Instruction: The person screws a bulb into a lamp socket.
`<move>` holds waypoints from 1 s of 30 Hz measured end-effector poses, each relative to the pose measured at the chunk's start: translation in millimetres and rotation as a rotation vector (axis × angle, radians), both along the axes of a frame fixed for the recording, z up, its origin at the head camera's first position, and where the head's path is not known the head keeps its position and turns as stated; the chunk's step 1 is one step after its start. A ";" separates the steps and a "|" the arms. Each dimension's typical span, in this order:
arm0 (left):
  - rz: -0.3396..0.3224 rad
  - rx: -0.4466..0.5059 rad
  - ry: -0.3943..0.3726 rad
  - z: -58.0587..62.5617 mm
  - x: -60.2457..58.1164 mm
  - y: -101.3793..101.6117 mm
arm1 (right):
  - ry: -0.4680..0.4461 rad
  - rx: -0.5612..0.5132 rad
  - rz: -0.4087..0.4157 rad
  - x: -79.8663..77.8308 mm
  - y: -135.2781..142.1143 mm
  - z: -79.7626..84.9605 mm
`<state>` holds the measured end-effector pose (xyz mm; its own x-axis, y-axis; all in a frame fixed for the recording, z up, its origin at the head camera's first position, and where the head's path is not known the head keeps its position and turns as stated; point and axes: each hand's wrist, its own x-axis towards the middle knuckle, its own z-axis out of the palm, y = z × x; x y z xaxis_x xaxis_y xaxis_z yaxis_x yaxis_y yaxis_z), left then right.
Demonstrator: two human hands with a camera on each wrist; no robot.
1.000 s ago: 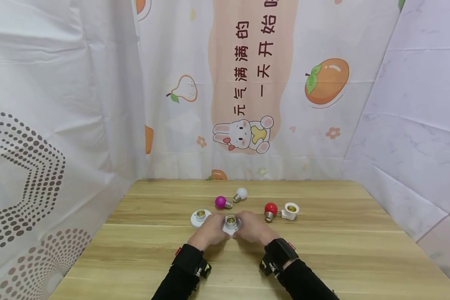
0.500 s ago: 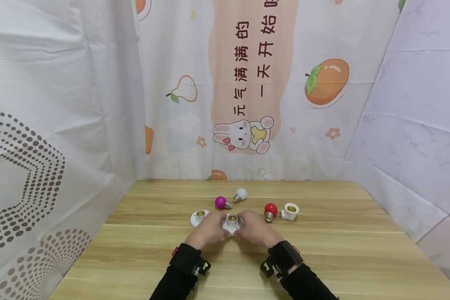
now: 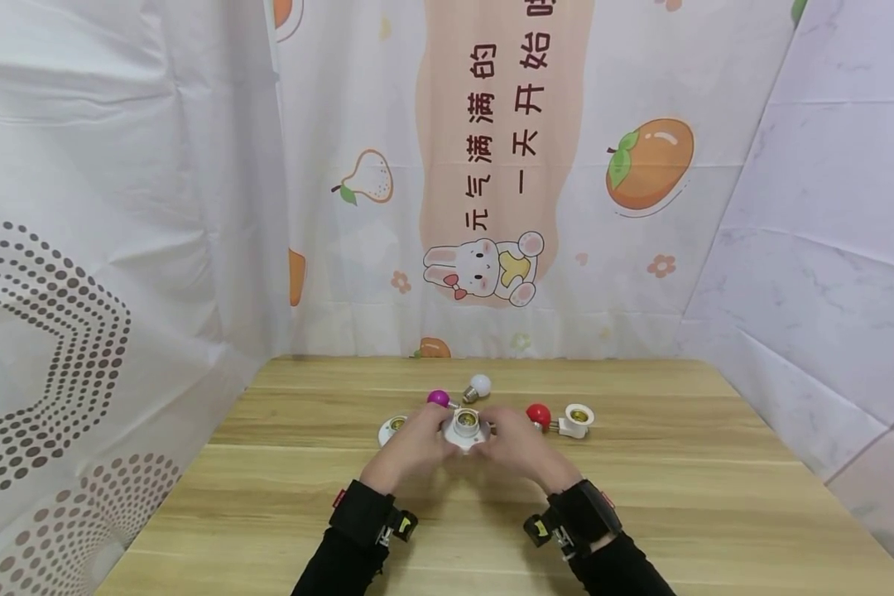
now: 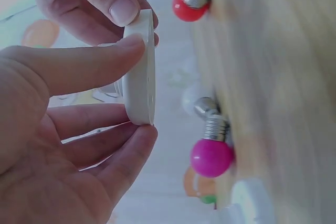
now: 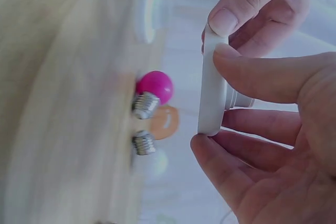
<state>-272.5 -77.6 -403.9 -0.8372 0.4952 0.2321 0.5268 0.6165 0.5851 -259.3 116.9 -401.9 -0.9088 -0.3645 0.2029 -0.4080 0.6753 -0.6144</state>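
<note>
Hands (image 3: 420,440) (image 3: 512,440) pinch a socket (image 3: 463,439) above pale woodgrain tabletop (image 3: 462,546) (curtained (image 3: 633,66) room).

Room below held socket (image 3: 466,430) (purple bulb (image 3: 438,397) beyond)

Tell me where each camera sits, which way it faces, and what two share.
Head: on the person's head, facing forward and down at the table and white socket; left hand, right hand and black sleeves show.
Left wrist: on that wrist, facing the socket edge-on; table at picture right, left hand nearest, right hand beyond.
Right wrist: on that wrist, facing the socket; table at picture left, right hand nearest, left hand beyond.
Shared: both wrist views show the socket and purple bulb.
</note>
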 end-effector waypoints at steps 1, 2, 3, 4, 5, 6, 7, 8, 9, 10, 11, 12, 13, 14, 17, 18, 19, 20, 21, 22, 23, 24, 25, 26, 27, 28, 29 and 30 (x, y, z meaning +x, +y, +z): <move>-0.004 0.000 0.018 2.3 0.8 -0.2 | 0.016 -0.004 -0.001 1.6 0.9 2.7; -0.004 0.003 0.026 4.8 1.9 -0.4 | 0.035 -0.008 0.001 3.0 1.6 5.5; -0.005 0.011 0.030 7.5 3.3 -0.7 | 0.051 -0.011 0.001 4.5 2.3 8.3; -0.001 0.019 0.027 10.7 5.1 -1.1 | 0.065 -0.012 0.000 6.1 2.9 11.1; 0.003 0.027 0.024 13.6 7.0 -1.5 | 0.077 -0.012 -0.001 7.6 3.4 14.0; 0.007 0.035 0.019 16.5 8.9 -2.0 | 0.087 -0.011 0.000 9.3 3.7 16.9; 0.011 0.042 0.015 19.3 11.0 -2.6 | 0.095 -0.008 -0.004 10.9 3.9 19.6; 0.012 0.052 0.010 22.1 13.1 -3.3 | 0.103 -0.006 -0.008 12.7 3.9 22.2; 0.011 0.066 0.002 25.0 15.2 -3.9 | 0.107 -0.005 -0.018 14.7 4.0 24.9; 0.012 0.076 -0.002 27.6 17.1 -4.6 | 0.112 -0.004 -0.026 16.8 4.1 27.3; 0.013 0.087 -0.007 30.0 18.9 -5.2 | 0.118 -0.004 -0.032 19.0 4.1 29.9; 0.012 0.097 -0.009 32.4 20.7 -5.9 | 0.124 -0.004 -0.039 21.4 4.3 32.6; 0.010 0.103 -0.006 34.7 22.3 -6.3 | 0.132 -0.002 -0.045 23.9 4.5 35.4; 0.005 0.112 -0.002 37.1 23.9 -6.7 | 0.141 -0.001 -0.048 26.2 4.9 38.1; -0.007 0.129 0.014 43.9 28.8 -7.5 | 0.166 -0.002 -0.044 34.4 6.9 47.3; -0.012 0.135 0.020 46.3 30.6 -7.6 | 0.172 -0.005 -0.041 37.1 7.6 50.1; -0.018 0.142 0.025 48.6 32.4 -7.6 | 0.178 -0.009 -0.041 39.7 8.5 52.9; -0.023 0.153 0.027 51.1 34.5 -7.6 | 0.187 -0.012 -0.039 42.4 9.3 55.4; -0.029 0.163 0.030 53.1 36.3 -7.5 | 0.192 -0.017 -0.039 45.2 10.2 58.0; -0.036 0.173 0.035 54.9 37.9 -7.6 | 0.204 -0.020 -0.040 47.7 11.0 60.3; -0.041 0.185 0.038 56.7 39.7 -7.5 | 0.211 -0.023 -0.042 49.8 11.5 62.4; -0.046 0.194 0.044 58.2 41.4 -7.4 | 0.223 -0.025 -0.042 52.2 12.1 64.6; -0.048 0.201 0.053 59.6 43.2 -7.5 | 0.234 -0.028 -0.040 54.6 12.7 66.8; -0.049 0.207 0.063 61.0 44.9 -7.5 | 0.248 -0.028 -0.035 56.6 13.2 68.9; -0.048 0.211 0.076 62.3 46.6 -7.4 | 0.256 -0.032 -0.032 58.7 13.7 71.0; -0.043 0.214 0.088 63.7 48.4 -7.4 | 0.268 -0.035 -0.028 60.6 14.2 72.8; -0.039 0.219 0.097 65.4 50.6 -7.3 | 0.275 -0.037 -0.026 62.4 14.7 74.6; -0.035 0.220 0.109 67.1 52.4 -7.1 | 0.289 -0.036 -0.024 64.1 15.3 76.1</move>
